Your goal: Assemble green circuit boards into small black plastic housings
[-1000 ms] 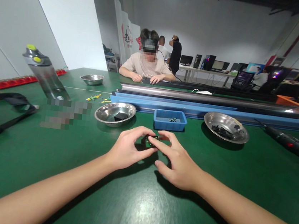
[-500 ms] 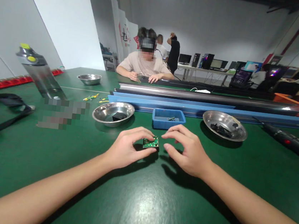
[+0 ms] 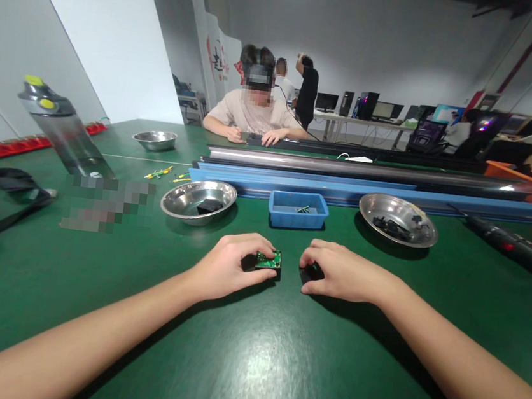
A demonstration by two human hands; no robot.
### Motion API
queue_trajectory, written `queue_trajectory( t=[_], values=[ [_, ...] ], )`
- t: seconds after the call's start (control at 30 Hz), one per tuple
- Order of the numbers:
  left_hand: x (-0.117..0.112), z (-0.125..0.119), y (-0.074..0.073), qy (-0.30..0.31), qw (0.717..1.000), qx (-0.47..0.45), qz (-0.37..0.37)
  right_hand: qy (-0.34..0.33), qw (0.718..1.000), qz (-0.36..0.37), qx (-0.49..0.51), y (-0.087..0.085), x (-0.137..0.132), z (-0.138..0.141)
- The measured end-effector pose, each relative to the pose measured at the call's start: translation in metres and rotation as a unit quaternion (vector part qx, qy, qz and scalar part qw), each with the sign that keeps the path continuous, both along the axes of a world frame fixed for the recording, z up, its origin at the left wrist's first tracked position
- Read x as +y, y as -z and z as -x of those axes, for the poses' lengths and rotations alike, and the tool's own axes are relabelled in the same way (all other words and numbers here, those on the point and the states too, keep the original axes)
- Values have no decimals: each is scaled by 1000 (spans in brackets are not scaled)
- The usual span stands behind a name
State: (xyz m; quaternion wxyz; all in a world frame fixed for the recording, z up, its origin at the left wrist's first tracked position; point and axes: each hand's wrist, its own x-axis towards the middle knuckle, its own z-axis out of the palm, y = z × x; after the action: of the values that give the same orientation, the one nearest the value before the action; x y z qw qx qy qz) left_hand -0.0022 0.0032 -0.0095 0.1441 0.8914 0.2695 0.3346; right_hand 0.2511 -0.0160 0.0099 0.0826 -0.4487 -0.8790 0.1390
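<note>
Person's left hand [image 3: 226, 270]: fingers pinching the board [image 3: 268, 263], thumb on the near side, green face up. Right hand [image 3: 341, 272]: fingers bent, thumb apart, just right of the board. Dark patch [image 3: 314, 271] between them; cannot tell whether a held part or shadow. Beyond both sets of fingers, blue box [image 3: 297, 220] with thin pieces [image 3: 302, 209]. Past the left fingers, a bowl [image 3: 180, 201] with a black block [image 3: 210, 207]. Green surface [image 3: 248, 351] below.

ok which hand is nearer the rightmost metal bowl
Right: the right hand is in front and left of the bowl; the left hand is farther left, at the green circuit board.
</note>
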Motion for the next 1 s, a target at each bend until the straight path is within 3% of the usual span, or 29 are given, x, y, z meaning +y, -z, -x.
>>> queue_trajectory(
  t=[0.3,0.47,0.67,0.87,1.0],
  values=[
    [-2,-5,2,-29,998,40,29,-25,998,-23,55,6,4,3],
    [-2,-5,3,-45,998,33,42,11,978,-73,194,11,8,8],
    [-6,-6,-2,-68,997,-34,25,-30,907,-7,420,16,0,19],
    [-10,-7,-7,-61,997,-47,-25,-62,891,28,449,17,-12,30],
    [-11,-9,-7,-19,998,-52,-22,-50,882,64,465,24,-11,34]
  ],
)
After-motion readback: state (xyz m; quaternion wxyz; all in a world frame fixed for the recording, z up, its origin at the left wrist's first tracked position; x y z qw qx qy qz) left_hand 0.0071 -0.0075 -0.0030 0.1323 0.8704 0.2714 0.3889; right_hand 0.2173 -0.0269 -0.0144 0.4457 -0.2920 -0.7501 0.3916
